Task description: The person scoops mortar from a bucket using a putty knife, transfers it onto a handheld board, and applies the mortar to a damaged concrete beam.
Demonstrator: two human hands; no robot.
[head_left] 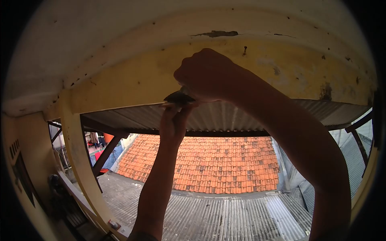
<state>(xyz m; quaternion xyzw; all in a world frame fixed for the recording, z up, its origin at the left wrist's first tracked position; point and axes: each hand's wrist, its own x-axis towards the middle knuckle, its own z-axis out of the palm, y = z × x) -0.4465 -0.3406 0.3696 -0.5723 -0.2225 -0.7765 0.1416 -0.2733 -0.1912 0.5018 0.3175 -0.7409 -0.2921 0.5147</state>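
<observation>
Tool (pixel 179 97), dark, flat and broad-edged, sits just under the lower edge of the yellow beam (pixel 132 86), between the two hands. We take it for a scraper or small trowel; the silhouette hides the detail. We judge it light, the plate thin and fairly stiff, probably smooth enough to slip if pinched only at the rim. Best hold: the narrow upper part, with the edge left free.

Right hand (pixel 209 74): closed in a fist, fingers curled round what appears to be that upper part. Left hand (pixel 175 122): raised from below, fingers narrow and close against the underside; we cannot tell whether they grip or merely steady it. A thin pale edge (pixel 166 105) shows beside the left fingertips; ownership unclear.

Outward: corrugated sheeting (pixel 225 116) behind the hands, orange tiled roof (pixel 225 160) beyond, grey corrugated roof (pixel 233 217) lower. Containers: one possible small container (pixel 114 225) on the ledge (pixel 78 196) at lower left; we cannot make out its contents.
</observation>
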